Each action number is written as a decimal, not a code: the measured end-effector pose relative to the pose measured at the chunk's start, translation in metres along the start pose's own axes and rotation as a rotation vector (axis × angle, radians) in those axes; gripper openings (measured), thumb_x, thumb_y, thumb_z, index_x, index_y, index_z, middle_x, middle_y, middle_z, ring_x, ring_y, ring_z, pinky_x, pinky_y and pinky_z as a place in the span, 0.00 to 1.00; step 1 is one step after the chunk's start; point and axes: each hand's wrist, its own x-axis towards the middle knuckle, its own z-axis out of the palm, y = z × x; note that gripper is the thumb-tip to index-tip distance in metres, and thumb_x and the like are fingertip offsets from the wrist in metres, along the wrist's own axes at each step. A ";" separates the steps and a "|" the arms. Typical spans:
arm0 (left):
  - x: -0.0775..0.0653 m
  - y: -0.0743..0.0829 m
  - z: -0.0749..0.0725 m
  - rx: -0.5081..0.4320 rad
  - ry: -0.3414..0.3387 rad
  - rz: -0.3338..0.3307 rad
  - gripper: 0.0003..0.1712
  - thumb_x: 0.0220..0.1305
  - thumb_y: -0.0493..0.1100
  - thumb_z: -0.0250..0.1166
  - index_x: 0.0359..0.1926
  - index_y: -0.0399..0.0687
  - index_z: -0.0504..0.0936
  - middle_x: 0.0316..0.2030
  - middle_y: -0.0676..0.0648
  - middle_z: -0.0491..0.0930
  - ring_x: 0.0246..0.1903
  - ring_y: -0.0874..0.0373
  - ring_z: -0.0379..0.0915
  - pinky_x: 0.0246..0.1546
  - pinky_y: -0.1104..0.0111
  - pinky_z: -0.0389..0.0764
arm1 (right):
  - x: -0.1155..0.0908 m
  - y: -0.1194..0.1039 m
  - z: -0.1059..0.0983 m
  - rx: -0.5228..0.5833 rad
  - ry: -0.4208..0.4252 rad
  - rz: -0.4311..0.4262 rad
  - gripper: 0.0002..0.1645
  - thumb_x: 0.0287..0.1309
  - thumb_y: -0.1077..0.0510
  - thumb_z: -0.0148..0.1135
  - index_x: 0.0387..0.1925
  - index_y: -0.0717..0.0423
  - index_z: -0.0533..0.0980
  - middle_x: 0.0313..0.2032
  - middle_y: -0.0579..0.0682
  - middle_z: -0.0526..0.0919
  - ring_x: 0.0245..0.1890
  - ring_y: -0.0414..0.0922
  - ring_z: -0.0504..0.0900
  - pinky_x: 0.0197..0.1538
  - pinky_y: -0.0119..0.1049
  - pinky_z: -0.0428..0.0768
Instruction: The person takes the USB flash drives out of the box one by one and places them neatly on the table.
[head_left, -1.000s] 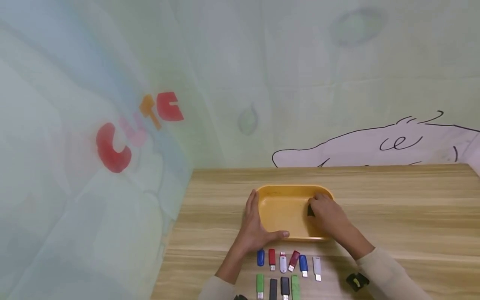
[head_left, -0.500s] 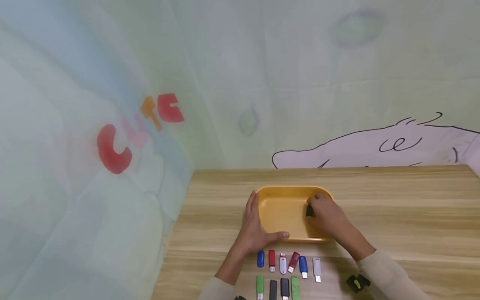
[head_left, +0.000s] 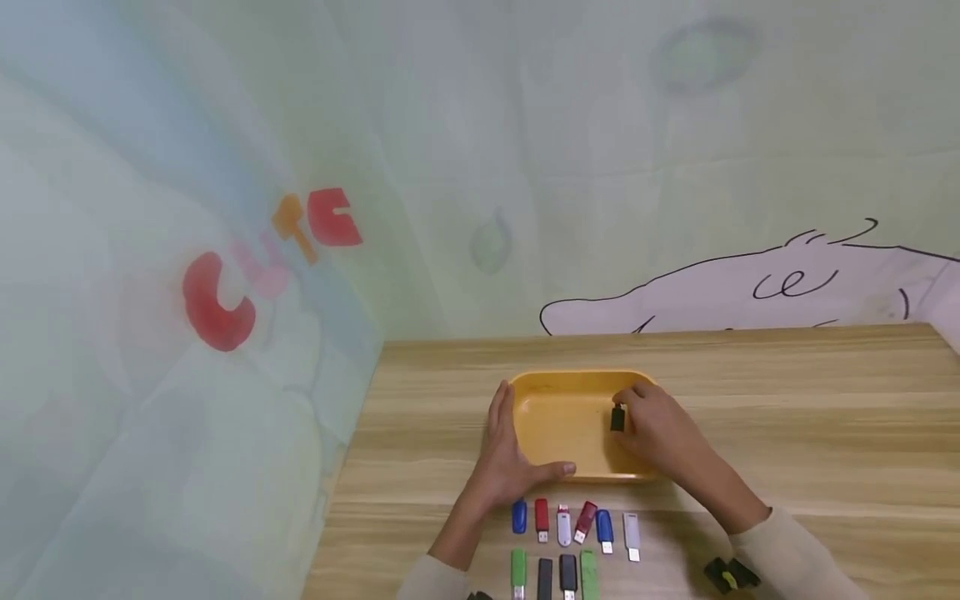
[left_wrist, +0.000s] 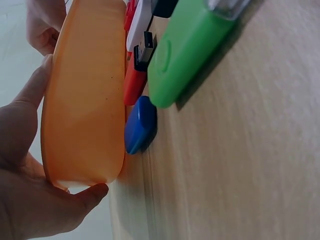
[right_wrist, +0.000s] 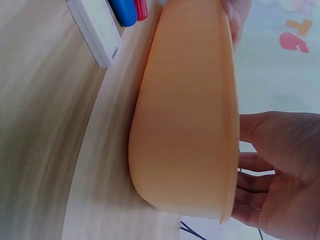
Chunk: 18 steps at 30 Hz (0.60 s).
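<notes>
A yellow plastic tray [head_left: 562, 429] stands on the wooden table. My left hand [head_left: 508, 462] holds its left end, with the thumb along the near rim and the fingers against the left side; the left wrist view shows the hand [left_wrist: 35, 192] around that end. Inside the tray near the right end, my right hand [head_left: 663, 429] pinches a small black USB stick [head_left: 617, 418]. From the right wrist camera the tray wall [right_wrist: 185, 120] hides the stick and the fingertips of the right hand [right_wrist: 287, 165].
Two rows of USB sticks lie before the tray, among them a red one [head_left: 542, 517], a blue one [head_left: 604, 529], a silver one [head_left: 632, 533], a green one [head_left: 518, 568] and a black one [head_left: 568, 572]. A printed cloth [head_left: 450, 167] hangs behind the table [head_left: 810, 400].
My right hand has shifted slightly and the black USB stick now shows more clearly at its fingertips. The left hand stays on the tray; the head view has moved a little.
</notes>
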 end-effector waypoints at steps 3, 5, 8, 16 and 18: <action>0.000 0.000 -0.001 0.003 0.007 0.007 0.82 0.44 0.64 0.86 0.87 0.54 0.39 0.86 0.50 0.36 0.82 0.41 0.49 0.79 0.43 0.63 | -0.004 -0.004 -0.003 -0.001 0.009 -0.012 0.28 0.48 0.59 0.85 0.49 0.67 0.83 0.46 0.61 0.84 0.38 0.51 0.83 0.45 0.48 0.90; 0.000 -0.001 -0.002 0.004 0.002 0.005 0.83 0.44 0.65 0.86 0.87 0.55 0.38 0.87 0.50 0.35 0.82 0.42 0.48 0.79 0.44 0.62 | -0.007 -0.007 -0.005 0.008 0.011 -0.011 0.29 0.48 0.58 0.85 0.50 0.66 0.83 0.45 0.60 0.84 0.36 0.49 0.81 0.42 0.44 0.89; -0.001 -0.001 -0.002 -0.004 0.001 0.007 0.83 0.44 0.65 0.86 0.87 0.54 0.38 0.87 0.50 0.35 0.82 0.42 0.48 0.79 0.43 0.63 | -0.013 -0.011 -0.010 0.024 0.022 -0.026 0.29 0.48 0.57 0.86 0.50 0.65 0.84 0.44 0.58 0.84 0.33 0.45 0.78 0.36 0.39 0.85; -0.001 -0.002 -0.001 -0.012 0.005 0.026 0.82 0.45 0.66 0.85 0.87 0.54 0.38 0.87 0.49 0.35 0.81 0.41 0.50 0.78 0.42 0.64 | -0.037 -0.027 -0.021 0.019 0.044 -0.063 0.31 0.48 0.51 0.87 0.51 0.58 0.84 0.48 0.56 0.87 0.46 0.52 0.86 0.51 0.49 0.89; -0.001 -0.001 -0.001 -0.015 0.011 0.035 0.82 0.44 0.65 0.85 0.87 0.54 0.39 0.86 0.49 0.36 0.79 0.42 0.53 0.77 0.42 0.66 | -0.044 -0.032 -0.023 0.033 0.028 -0.046 0.31 0.48 0.50 0.87 0.52 0.56 0.84 0.50 0.55 0.87 0.50 0.54 0.86 0.55 0.52 0.89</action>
